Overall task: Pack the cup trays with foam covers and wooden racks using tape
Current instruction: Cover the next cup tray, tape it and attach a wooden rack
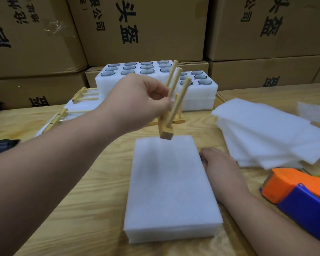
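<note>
A wooden rack point(172, 102) is held in the air by the left hand point(137, 100), pinched between thumb and fingers around its pegs. The rack's square base bar hangs lowest, just above the far edge of the covered tray point(171, 189), and the three pegs point up and away, tilted to the right. The right hand point(220, 167) is laid on the surface point(72, 209) against the tray's right side, near the far corner; its fingertips are tucked at the foam edge, and whether anything is grasped there cannot be told.

The tray lies directly below and toward the viewer from the left grip, with its long axis running from near to far. The rack's bar, seen end-on, seems to run roughly along that same axis, so by this reading a lowering and a laying-flat of the pegs along the foam top is what the coming move calls for. The left hand is the nearer one to that landing spot.

The tape dispenser point(299, 193) sits at the right, close to the right forearm, untouched. A stack of foam sheets point(266, 133) lies behind it. Open cup trays point(155, 78) and more racks point(83, 95) are kept at the back, before a wall of cardboard boxes point(146, 28).
</note>
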Available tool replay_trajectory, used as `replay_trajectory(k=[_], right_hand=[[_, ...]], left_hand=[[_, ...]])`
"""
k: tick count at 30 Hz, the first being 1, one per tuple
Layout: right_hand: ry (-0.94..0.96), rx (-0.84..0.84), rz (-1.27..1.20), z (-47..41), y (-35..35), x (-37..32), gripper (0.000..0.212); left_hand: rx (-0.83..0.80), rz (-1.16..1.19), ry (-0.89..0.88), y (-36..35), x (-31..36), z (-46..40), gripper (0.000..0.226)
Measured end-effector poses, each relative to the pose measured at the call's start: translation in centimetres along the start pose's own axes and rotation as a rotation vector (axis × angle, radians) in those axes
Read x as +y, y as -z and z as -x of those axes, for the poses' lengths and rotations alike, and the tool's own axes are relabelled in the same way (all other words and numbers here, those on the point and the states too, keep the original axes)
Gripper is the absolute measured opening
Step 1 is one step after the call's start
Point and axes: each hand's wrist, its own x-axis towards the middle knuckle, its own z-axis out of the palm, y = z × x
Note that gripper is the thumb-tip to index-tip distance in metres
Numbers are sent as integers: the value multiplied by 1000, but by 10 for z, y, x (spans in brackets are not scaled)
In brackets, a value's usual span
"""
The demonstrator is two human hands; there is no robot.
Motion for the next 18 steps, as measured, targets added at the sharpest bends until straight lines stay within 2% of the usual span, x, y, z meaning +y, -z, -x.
replay_trajectory(k=[13, 18], right_hand=[[13, -13, 21, 3, 6, -5, 13], [-3, 2, 3, 2, 4, -4, 21]], left_hand=[[-349, -554, -106, -23, -2, 37, 23], [-432, -693, -131, -32, -7, 45, 26]])
